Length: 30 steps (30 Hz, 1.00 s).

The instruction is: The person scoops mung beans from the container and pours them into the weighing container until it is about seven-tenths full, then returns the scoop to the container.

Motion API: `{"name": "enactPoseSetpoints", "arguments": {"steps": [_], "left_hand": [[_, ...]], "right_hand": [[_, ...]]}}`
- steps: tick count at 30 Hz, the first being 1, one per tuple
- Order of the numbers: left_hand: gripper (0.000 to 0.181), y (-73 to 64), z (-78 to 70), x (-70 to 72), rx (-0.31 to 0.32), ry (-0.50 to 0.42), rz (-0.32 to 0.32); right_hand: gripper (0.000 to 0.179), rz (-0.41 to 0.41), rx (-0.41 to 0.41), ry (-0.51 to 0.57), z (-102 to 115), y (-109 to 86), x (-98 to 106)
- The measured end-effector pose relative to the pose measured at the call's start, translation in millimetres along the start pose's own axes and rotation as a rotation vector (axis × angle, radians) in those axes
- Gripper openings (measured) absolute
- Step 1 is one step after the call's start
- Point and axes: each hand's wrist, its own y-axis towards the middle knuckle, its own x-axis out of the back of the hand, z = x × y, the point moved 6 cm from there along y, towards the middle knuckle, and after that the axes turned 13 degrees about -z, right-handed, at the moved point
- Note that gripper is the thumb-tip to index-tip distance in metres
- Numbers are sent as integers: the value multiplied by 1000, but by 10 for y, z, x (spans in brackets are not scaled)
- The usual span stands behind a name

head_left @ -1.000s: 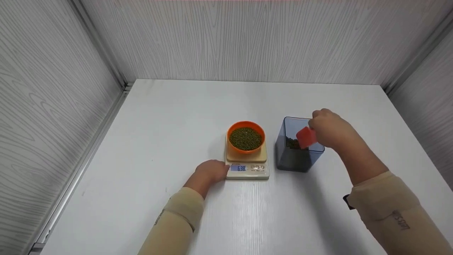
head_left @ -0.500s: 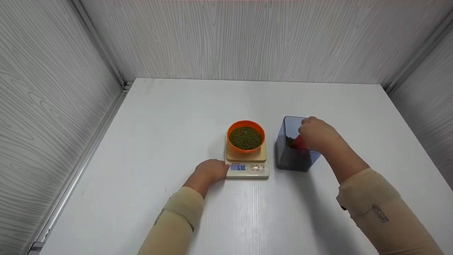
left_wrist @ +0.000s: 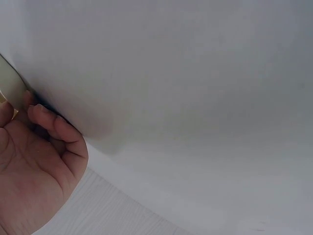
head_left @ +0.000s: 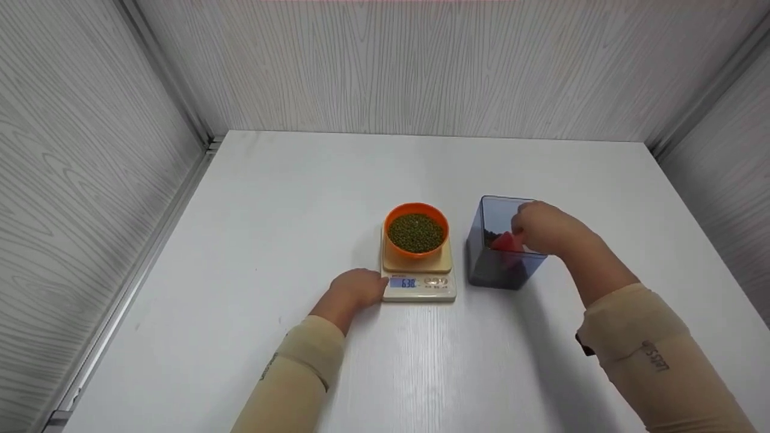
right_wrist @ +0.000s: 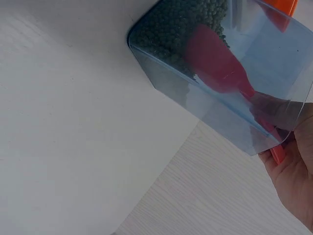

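A digital kitchen scale [head_left: 425, 294] bears an orange bowl [head_left: 415, 255] filled with small green beans [head_left: 415, 232]; its display reads 638. My left hand [head_left: 360, 287] grips the scale's left front corner, fingers curled at the edge in the left wrist view. To the right stands a clear bluish container [head_left: 481, 264] with more green beans [right_wrist: 166, 29] in its bottom. My right hand [head_left: 546, 227] holds a red scoop [right_wrist: 215, 61] by its handle, reaching over the container's rim. The scoop's head lies inside, against the beans. Part of the handle is hidden by the hand.
A white tabletop [head_left: 289, 198] carries everything. Pale wood-grain panels [head_left: 385, 66] close it in at the back and both sides. The container stands a small gap to the right of the scale.
My right hand has lowered the scoop from above the rim into the container, then shifted slightly right. The left hand, scale and bowl stay put, and the reading remains 638.
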Motion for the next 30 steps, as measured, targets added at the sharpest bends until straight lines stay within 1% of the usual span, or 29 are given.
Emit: {"name": "enactPoseSetpoints", "arguments": {"steps": [7,8,15,23,30], "left_hand": [[48,9,-1,0,9,-15,-4],[47,7,1,2,13,-18,-4],[49,-5,-6,9,-12,24,0],[48,1,-3,-4,-14,26,0],[48,5,-3,3,-17,23,-3]], "right_hand": [[13,-56,5,99,-59,4,-64],[13,-64,6,111,-64,3,-61],[13,-156,38,174,-75,-32,34],[15,-177,-57,249,-194,-109,118],[13,-214,-113,320,-354,-223,163]]}}
